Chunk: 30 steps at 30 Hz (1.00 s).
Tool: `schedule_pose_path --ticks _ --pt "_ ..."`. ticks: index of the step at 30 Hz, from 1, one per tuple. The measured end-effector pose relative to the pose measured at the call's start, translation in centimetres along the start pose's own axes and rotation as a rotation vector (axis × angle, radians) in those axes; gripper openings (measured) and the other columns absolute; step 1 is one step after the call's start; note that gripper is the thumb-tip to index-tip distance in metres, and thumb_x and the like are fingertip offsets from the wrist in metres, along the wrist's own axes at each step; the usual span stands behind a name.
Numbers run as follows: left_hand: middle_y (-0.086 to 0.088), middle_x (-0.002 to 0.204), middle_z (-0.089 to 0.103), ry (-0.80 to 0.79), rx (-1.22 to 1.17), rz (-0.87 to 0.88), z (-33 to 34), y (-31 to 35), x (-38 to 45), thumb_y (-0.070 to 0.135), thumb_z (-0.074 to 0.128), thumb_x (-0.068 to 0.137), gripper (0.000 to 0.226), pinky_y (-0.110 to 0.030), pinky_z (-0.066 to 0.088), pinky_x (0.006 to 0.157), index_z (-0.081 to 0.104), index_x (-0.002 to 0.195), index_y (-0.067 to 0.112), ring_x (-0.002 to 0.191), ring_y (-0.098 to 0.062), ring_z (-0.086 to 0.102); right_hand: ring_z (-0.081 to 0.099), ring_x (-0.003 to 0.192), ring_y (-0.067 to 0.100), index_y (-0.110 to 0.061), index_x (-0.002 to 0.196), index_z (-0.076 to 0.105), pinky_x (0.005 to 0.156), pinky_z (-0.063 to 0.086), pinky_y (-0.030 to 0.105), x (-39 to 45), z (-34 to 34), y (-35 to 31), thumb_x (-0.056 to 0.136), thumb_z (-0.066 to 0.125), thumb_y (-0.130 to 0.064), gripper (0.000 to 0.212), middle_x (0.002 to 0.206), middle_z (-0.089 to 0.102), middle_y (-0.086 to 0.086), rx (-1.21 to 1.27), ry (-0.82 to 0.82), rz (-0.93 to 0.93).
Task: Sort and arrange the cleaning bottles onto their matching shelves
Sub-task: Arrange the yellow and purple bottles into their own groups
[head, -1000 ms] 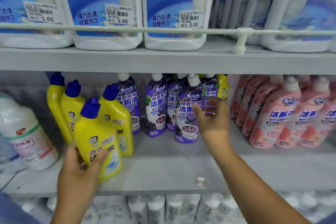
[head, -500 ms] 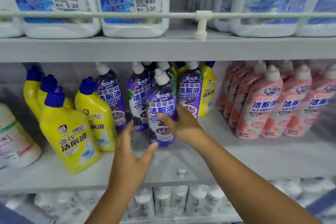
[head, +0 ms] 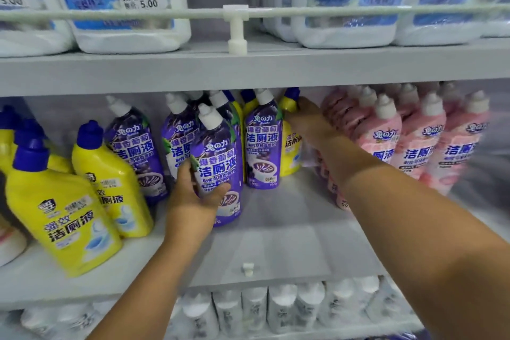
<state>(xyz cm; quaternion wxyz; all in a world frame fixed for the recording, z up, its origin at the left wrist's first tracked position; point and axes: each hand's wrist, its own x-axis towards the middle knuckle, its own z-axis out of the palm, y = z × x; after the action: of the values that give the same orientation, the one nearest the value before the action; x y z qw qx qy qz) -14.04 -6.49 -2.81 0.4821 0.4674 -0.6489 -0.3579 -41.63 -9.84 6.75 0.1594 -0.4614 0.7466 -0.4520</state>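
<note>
I see a purple bottle (head: 218, 171) with a white cap upright at the middle shelf's (head: 289, 234) front — a yellow bottle (head: 289, 146), seemingly upright, further back.

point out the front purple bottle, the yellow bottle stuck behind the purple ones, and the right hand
front purple bottle (head: 218, 165): head view, on its label.
yellow bottle behind the purple ones (head: 290, 152): head view, on its yellow side.
right hand (head: 309, 121): head view, on the back of the hand.

Two bare forearms, sleeveless, no rings or watch
</note>
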Motion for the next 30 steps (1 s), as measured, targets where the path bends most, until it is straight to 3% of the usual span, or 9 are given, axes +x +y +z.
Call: schedule_pose_path --ticks 4,8,13,17,20,21,24,27,30 --pt "0.013 0.11 0.073 0.009 -0.01 -0.016 0.1 0.2 0.1 0.016 0.085 0.079 0.061 -0.025 0.054 0.082 0.05 0.128 0.029 0.089 0.01 0.068 0.071 0.087 0.033 -0.017 0.087 0.062 0.079 0.059 0.051 1.1 0.7 2.3 0.065 0.059 -0.057 0.046 0.09 0.073 0.011 0.044 0.05 -0.065" --pt "0.025 0.099 0.069 -0.012 0.039 -0.023 0.8 0.4 0.5 0.019 0.084 0.08 0.055 -0.006 0.047 0.066 0.05 0.122 0.03 0.081 0.018 0.064 0.062 0.066 0.026 -0.001 0.078 0.055 0.062 0.054 0.05 -4.2 0.5 1.2 0.085 0.068 -0.026 0.029 0.071 0.063 0.017 0.186 0.245 -0.194" --pt "0.015 0.104 0.072 -0.063 0.022 -0.034 2.2 0.8 2.4 0.02 0.087 0.077 0.056 -0.039 0.057 0.09 0.05 0.116 0.035 0.098 -0.014 0.071 0.061 0.077 0.028 -0.012 0.09 0.054 0.069 0.049 0.037 -9.5 -0.1 0.5 0.08 0.07 -0.043 0.036 0.086 0.062 0.017 0.242 0.301 -0.217" --pt "0.011 0.115 0.07 -0.084 0.016 -0.006 2.0 0.9 2.2 0.042 0.083 0.08 0.05 -0.043 0.055 0.099 0.052 0.119 0.038 0.109 -0.012 0.067 0.049 0.049 0.002 -0.017 0.073 0.049 0.049 0.039 0.021 -13.5 0.7 -1.4 0.089 0.078 -0.031 0.035 0.06 0.056 0.002 0.236 0.084 -0.122" --pt "0.01 0.131 0.062 0.009 -0.1 0.062 0.4 1.5 -1.1 0.067 0.064 0.083 0.06 -0.016 0.048 0.098 0.052 0.133 0.036 0.116 0.005 0.059 0.068 0.078 0.014 -0.019 0.09 0.059 0.07 0.055 0.035 -16.0 3.0 -2.9 0.079 0.077 -0.046 0.034 0.085 0.069 0.007 0.328 0.048 -0.125" --pt "0.011 0.128 0.065 -0.076 -0.148 0.06 -0.1 1.8 -2.3 0.065 0.065 0.081 0.062 -0.017 0.05 0.096 0.052 0.134 0.036 0.112 0.005 0.062 0.069 0.088 0.019 -0.02 0.096 0.061 0.078 0.056 0.037 -16.7 3.8 -3.5 0.077 0.077 -0.046 0.036 0.094 0.07 0.007 0.357 0.051 -0.11" --pt "0.012 0.11 0.074 -0.324 -0.062 0.02 -1.0 1.7 -4.1 0.054 0.074 0.071 0.072 -0.044 0.059 0.087 0.047 0.137 0.046 0.099 -0.009 0.072 0.066 0.089 0.014 -0.028 0.093 0.06 0.079 0.053 0.028 -18.4 6.3 -5.6 0.082 0.081 -0.041 0.026 0.1 0.068 0.0 0.322 -0.052 -0.115" --pt "0.019 0.1 0.074 -0.182 0.014 -0.015 -3.2 0.7 -4.1 0.042 0.083 0.077 0.051 -0.045 0.059 0.082 0.054 0.119 0.046 0.089 -0.004 0.072 0.064 0.094 0.005 -0.039 0.092 0.062 0.082 0.052 0.021 -18.2 6.2 -6.0 0.085 0.074 -0.051 0.018 0.108 0.068 -0.004 0.378 -0.044 -0.172" --pt "0.025 0.098 0.073 -0.054 0.007 -0.079 -6.3 0.0 -4.1 0.03 0.084 0.081 0.043 -0.039 0.059 0.084 0.058 0.113 0.043 0.088 0.004 0.07 0.065 0.093 0.005 -0.024 0.102 0.068 0.077 0.05 0.012 -14.4 3.3 -4.0 0.095 0.071 -0.033 0.012 0.112 0.07 0.003 0.37 0.257 -0.18"
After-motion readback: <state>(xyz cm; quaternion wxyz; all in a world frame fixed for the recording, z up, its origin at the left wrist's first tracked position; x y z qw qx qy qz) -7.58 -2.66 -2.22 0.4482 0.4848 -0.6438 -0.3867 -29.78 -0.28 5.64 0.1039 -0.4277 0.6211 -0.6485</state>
